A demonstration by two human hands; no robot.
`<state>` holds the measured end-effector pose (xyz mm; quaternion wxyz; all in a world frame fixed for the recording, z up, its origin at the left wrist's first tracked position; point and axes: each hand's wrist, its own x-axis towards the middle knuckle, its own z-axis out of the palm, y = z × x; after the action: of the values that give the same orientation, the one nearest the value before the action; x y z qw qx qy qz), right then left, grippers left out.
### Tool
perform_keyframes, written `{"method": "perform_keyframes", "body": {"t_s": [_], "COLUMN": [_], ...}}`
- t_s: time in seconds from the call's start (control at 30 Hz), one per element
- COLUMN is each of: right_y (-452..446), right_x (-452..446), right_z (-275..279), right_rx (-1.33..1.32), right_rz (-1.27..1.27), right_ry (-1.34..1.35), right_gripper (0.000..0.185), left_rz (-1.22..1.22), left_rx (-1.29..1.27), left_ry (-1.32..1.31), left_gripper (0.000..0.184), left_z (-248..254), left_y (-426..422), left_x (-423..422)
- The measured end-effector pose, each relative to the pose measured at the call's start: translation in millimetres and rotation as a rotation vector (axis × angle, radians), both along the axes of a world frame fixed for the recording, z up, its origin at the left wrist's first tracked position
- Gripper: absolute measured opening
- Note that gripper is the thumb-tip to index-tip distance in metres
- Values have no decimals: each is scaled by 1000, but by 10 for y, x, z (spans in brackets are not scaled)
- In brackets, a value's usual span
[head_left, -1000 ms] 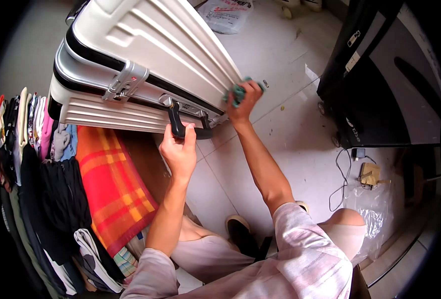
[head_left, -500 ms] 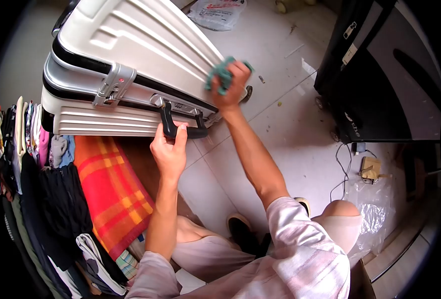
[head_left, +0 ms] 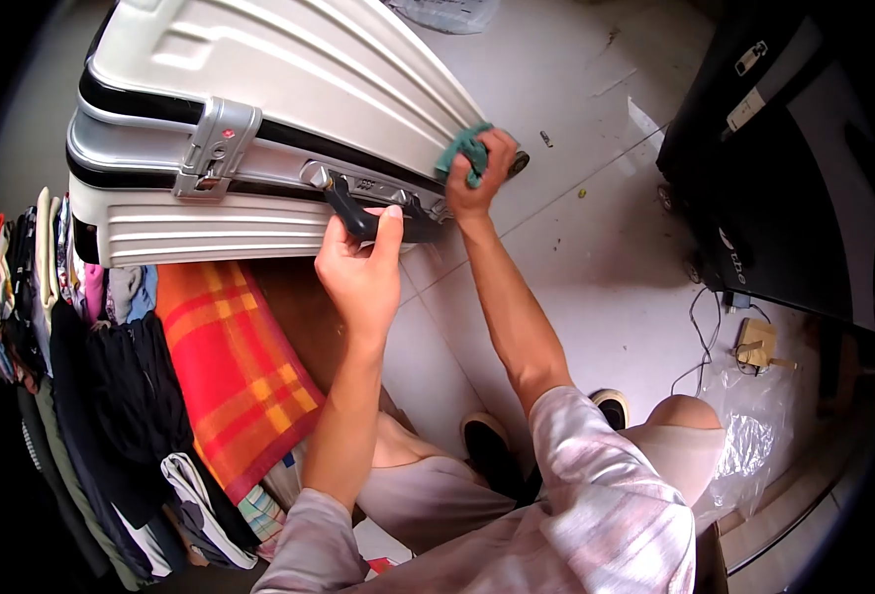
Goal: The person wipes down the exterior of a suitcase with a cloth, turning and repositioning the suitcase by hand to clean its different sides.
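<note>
A white hard-shell suitcase point(head_left: 289, 74) with ridged sides, black trim and a silver latch point(head_left: 217, 148) fills the upper left, tilted in view. My left hand point(head_left: 363, 267) is closed round its black carry handle point(head_left: 350, 208), thumb on top. In my right hand point(head_left: 482, 173) a green cloth point(head_left: 464, 153) is bunched up and pressed against the suitcase's lower right corner, near a small black wheel point(head_left: 520, 165). Part of the cloth is hidden by my fingers.
Stacked clothes point(head_left: 111, 386) and a red-orange plaid blanket point(head_left: 235, 376) lie at left. A black suitcase point(head_left: 784, 198) stands at right. Below it are a cable point(head_left: 705, 346), a small tan box point(head_left: 756, 342) and a clear plastic bag point(head_left: 749, 436). Another plastic bag point(head_left: 447, 12) lies on the tiled floor.
My right hand with the cloth has moved slightly down and right to the suitcase's corner. My left hand still grips the handle, which sits a little higher and farther right. The view has shifted slightly.
</note>
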<state>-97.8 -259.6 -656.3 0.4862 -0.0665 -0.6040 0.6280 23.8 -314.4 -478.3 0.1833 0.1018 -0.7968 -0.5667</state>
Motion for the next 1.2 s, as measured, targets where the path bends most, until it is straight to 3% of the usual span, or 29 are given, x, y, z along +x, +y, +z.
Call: {"method": "perform_keyframes", "body": {"t_s": [0.07, 0.1, 0.13, 0.17, 0.33, 0.4, 0.53, 0.6, 0.67, 0.73, 0.77, 0.83, 0.87, 1.07, 1.13, 1.17, 1.2], "right_y": [-95, -165, -169, -232, -727, -1056, -1296, -1163, -742, -435, -457, -651, -845, -1035, -941, -940, -949], "right_x": [90, 152, 224, 305, 768, 887, 1174, 1359, 1273, 991, 845, 555, 563, 951, 1129, 1213, 1295], "right_z": [-543, -873, -948, -1005, -194, 55, -180, -450, -352, -185, -162, -67, -194, -194, -297, -485, -718], "right_rx": [11, -135, -279, -277, -519, -442, -234, -460, -834, -1060, -1053, -563, -185, -106, 125, 222, -14], "right_rz": [-17, 57, 129, 130, 108, 141, 203, 448, 253, 167, 172, 72, -37, 217, 588, 658, 744], "right_ry": [-92, -312, -535, -537, -417, -331, -362, -690, -697, -529, -540, -420, -405, -437, -503, -496, -577], "right_gripper": [28, 25, 23, 23, 30, 33, 34, 36, 36, 34, 34, 35, 39, 43, 42, 40, 42], "left_rz": [27, 23, 29, 49, -29, -28, -84, -89, -118, -203, -238, -247, -261, -116, -127, -127, -137], "left_rx": [6, -54, -53, 0, 53, 82, 144, 239, 246, 210, 210, 186, 161, 254, 266, 265, 253], "left_ry": [8, 18, 14, 17, 14, -46, -61, -68, -98, -73, -83, -83, -91, -66, -83, -74, -93], "left_gripper": [14, 18, 18, 17, 23, 22, 25, 27, 34, 42, 48, 49, 51, 59, 61, 61, 57], "left_z": [-5, -26, -23, -4, 29, 25, -1, 50, 71, 79, 99, 106, 99, 54, 103, 114, 121], "left_y": [8, -9, 18, 71, 194, 185, 142, 138, 99, 127, 154, 150, 152, -51, -76, -70, -62], "left_x": [-52, -74, -80, -103, -147, -146, -172, -178, -192, -129, -122, -162, -151, -219, -215, -199, -198]}}
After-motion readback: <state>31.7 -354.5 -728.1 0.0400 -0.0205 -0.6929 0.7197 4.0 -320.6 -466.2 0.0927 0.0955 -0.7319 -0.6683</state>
